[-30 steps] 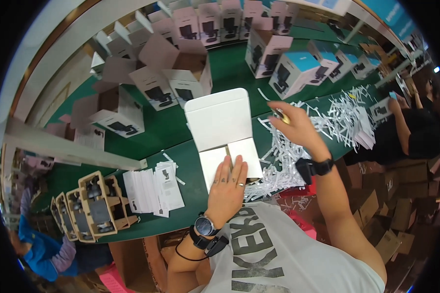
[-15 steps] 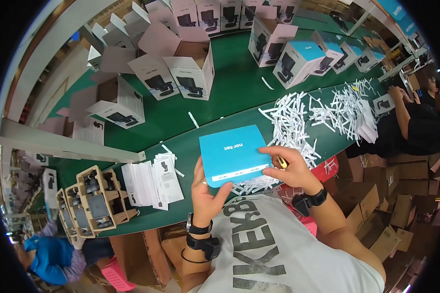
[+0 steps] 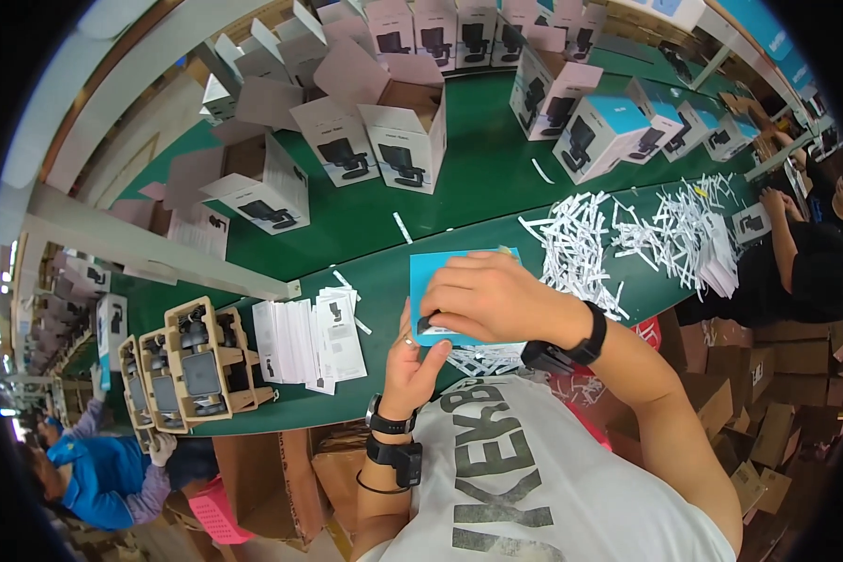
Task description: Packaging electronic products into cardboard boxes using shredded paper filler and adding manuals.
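Observation:
A blue cardboard panel [image 3: 426, 271] with a white strip along its near edge is in front of my chest, over the green table. My left hand [image 3: 414, 370] grips its lower left side, with the thumb on the near edge. My right hand [image 3: 487, 292] lies across the panel and covers most of it. Its fingers are bent together at the left end of the strip, beside a small dark thing [image 3: 424, 325]. A bit of yellow shows behind that hand. What its fingers hold is hidden.
White paper strips [image 3: 571, 239] lie heaped on the right. Leaflets [image 3: 288, 342] and brown trays with black parts [image 3: 197, 370] are on the left. Open boxes [image 3: 407, 140] and blue-topped boxes [image 3: 604, 131] line the far side. Other people [image 3: 98, 478] work at both ends.
My right hand has moved left from the panel's right edge across its top, with the fingers bent toward the left end of the strip. My left hand keeps its grip.

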`<state>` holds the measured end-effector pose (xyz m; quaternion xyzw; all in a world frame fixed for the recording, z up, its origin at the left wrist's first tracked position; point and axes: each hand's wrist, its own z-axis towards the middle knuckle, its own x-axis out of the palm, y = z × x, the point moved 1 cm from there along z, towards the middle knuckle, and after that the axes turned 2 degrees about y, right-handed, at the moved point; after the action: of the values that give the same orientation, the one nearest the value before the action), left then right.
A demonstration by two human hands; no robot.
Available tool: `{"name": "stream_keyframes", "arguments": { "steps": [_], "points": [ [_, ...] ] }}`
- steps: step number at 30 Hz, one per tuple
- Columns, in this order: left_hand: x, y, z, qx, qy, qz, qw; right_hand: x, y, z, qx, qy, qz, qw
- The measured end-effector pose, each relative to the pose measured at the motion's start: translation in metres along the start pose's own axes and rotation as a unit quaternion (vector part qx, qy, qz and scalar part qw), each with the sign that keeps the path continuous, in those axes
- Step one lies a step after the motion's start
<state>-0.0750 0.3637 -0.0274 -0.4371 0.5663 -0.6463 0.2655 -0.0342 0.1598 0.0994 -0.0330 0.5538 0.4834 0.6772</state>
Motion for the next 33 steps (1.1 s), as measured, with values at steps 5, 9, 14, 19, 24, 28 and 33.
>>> {"name": "stream_keyframes", "arguments": {
  "steps": [5, 9, 14, 19, 24, 28, 33],
  "points": [
    [0.005, -0.008, 0.003, 0.025, 0.012, 0.022, 0.999, 0.009, -0.012, 0.009, -0.033, 0.027, -0.008, 0.999],
    [0.005, -0.012, 0.004, 0.086, 0.011, 0.071, 0.994, 0.006, -0.012, 0.005, -0.023, 0.039, 0.007, 0.999],
    [-0.001, -0.005, 0.007, 0.086, 0.006, 0.035, 0.996, -0.012, -0.003, 0.0, 0.012, 0.108, 0.093, 0.99],
    [0.002, -0.009, 0.009, 0.074, 0.009, 0.073, 0.995, 0.001, 0.002, 0.008, 0.059, 0.092, 0.069, 0.992],
    [-0.003, -0.009, 0.009, 0.082, 0.011, 0.098, 0.992, 0.016, -0.002, 0.009, 0.062, 0.129, 0.045, 0.989],
    [-0.008, -0.011, 0.013, 0.123, 0.013, 0.131, 0.984, -0.002, -0.001, 0.007, 0.069, 0.091, 0.084, 0.99],
    [0.01, -0.038, 0.018, 0.18, -0.103, -0.027, 0.978, -0.108, -0.032, -0.083, 0.323, -0.245, -0.051, 0.913]
  ]
}}
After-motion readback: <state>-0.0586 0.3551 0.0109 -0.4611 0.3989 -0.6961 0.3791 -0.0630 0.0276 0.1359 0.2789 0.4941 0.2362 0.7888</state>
